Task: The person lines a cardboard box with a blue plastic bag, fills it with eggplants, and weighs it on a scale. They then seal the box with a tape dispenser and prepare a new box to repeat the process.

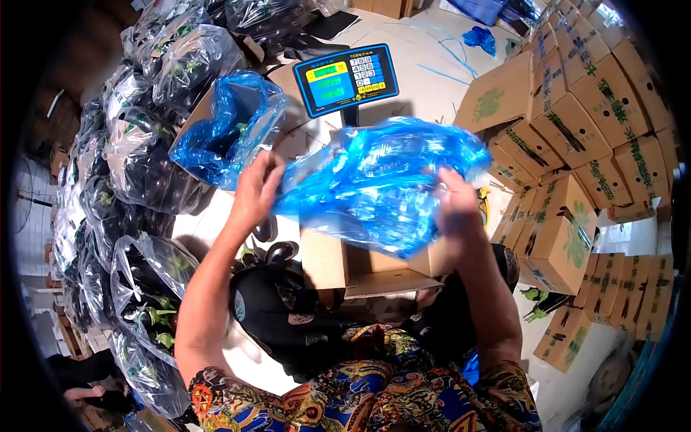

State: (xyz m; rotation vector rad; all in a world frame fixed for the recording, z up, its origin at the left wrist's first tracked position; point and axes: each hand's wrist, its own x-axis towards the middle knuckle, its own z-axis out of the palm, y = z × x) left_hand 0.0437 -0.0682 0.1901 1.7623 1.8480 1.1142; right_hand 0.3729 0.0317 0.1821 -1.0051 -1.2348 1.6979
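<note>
A crumpled blue plastic bag [381, 165] is stretched between my hands, above an open cardboard box [324, 259]. My left hand [257, 189] is closed on the bag's left end. At the bag's right side my right hand [457, 201] grips it, partly blurred by motion. The bag hides much of the box's far part. Just beyond the bag stands a scale display [347, 79] with lit green figures and a keypad. To the left of it is another box lined with blue plastic [229, 129]. Dark eggplants [282, 251] lie near my left knee.
Large clear bags of eggplants [147, 158] are piled along the left side. Stacked cardboard boxes [568, 122] fill the right. Blue straps and a blue plastic scrap [479, 40] lie on the floor at the back. Part of another person's hand [85, 393] shows at lower left.
</note>
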